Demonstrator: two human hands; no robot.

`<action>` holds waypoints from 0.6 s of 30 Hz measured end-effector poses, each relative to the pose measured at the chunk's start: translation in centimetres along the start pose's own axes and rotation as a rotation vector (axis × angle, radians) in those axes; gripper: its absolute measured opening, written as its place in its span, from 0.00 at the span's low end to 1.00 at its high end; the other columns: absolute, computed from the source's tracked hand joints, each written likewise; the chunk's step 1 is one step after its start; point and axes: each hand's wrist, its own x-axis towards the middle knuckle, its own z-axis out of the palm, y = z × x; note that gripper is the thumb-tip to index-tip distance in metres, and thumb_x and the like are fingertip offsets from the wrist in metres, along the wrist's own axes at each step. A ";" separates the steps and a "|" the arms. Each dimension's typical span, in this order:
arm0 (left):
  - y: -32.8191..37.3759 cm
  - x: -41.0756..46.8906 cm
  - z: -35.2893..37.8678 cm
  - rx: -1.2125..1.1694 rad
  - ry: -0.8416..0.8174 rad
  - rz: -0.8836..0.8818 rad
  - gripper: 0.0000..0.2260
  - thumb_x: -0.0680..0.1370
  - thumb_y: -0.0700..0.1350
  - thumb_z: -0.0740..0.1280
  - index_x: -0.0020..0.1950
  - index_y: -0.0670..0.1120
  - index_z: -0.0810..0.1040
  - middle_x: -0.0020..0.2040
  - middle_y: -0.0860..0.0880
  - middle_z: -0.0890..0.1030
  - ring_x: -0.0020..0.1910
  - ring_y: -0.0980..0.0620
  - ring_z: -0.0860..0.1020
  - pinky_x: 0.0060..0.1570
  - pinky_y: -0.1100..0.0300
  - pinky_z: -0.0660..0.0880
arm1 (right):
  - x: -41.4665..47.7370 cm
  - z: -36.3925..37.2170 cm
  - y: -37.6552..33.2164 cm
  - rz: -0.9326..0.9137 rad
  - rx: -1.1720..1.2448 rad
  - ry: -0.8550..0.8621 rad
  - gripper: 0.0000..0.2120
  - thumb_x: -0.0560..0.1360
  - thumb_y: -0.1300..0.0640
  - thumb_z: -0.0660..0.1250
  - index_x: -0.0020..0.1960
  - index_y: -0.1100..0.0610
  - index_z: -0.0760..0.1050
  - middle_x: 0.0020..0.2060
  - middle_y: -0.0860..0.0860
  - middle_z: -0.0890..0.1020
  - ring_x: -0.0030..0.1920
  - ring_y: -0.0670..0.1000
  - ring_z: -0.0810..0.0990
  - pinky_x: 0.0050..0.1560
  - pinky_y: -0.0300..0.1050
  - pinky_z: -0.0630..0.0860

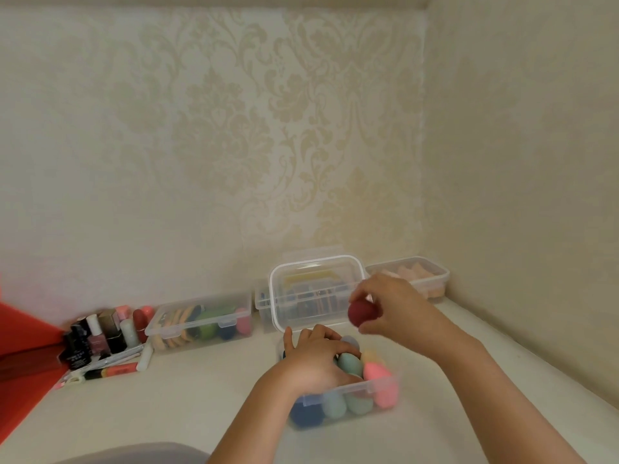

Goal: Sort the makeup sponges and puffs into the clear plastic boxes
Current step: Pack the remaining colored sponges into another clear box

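Bench (pixel 167 403): smooth, off-white.

Nearest clear plastic box (pixel 338 395): rectangular, open top, thin translucent walls. It holds matte egg-shaped sponges: navy (pixel 306 415), pale blue (pixel 335 406), teal-green (pixel 350 363), pink teardrop (pixel 376 375).

Left hand (pixel 315 360) is inside that box with its fingers bent down over the teal-green sponge and the thumb sticking up. Can't tell if the grip is closed on anything.

Right hand (pixel 395 306) is above the box's far edge. Its grip pinches a dark red sponge (pixel 360 313), round and matte, between thumb and fingertips, in the air and clear of the box.

Behind it, a clear lid (pixel 315 289) with rounded corners stands on edge, tilted against another clear box; contents blurred.

Far left box (pixel 201 326): flat round puffs on edge plus green, blue and pink sponges.

Far right box (pixel 435 277), in the corner: peach wedge sponges.

Left edge: a cluster of cosmetic bottles and tubes (pixel 100 339).

Back wall: cream damask wallpaper (pixel 234 128).
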 end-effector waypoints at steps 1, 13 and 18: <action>0.0 0.0 0.0 -0.003 0.001 -0.001 0.19 0.73 0.59 0.67 0.64 0.64 0.72 0.64 0.55 0.64 0.69 0.52 0.58 0.69 0.43 0.31 | -0.1 0.4 -0.4 -0.023 -0.048 -0.069 0.15 0.66 0.60 0.74 0.52 0.52 0.79 0.46 0.43 0.76 0.47 0.44 0.74 0.44 0.31 0.69; -0.4 0.0 -0.1 0.012 -0.021 0.039 0.17 0.73 0.58 0.68 0.61 0.64 0.73 0.65 0.54 0.65 0.70 0.51 0.59 0.70 0.41 0.33 | -0.1 0.9 0.0 -0.025 -0.172 -0.263 0.16 0.66 0.68 0.69 0.50 0.55 0.83 0.44 0.47 0.80 0.43 0.44 0.75 0.37 0.28 0.67; -0.4 0.0 -0.1 0.003 -0.010 0.042 0.16 0.73 0.57 0.69 0.60 0.63 0.74 0.64 0.54 0.65 0.69 0.50 0.60 0.70 0.42 0.32 | 0.3 2.1 -0.7 0.056 -0.264 -0.266 0.10 0.68 0.67 0.66 0.45 0.59 0.84 0.42 0.54 0.84 0.45 0.52 0.82 0.46 0.39 0.76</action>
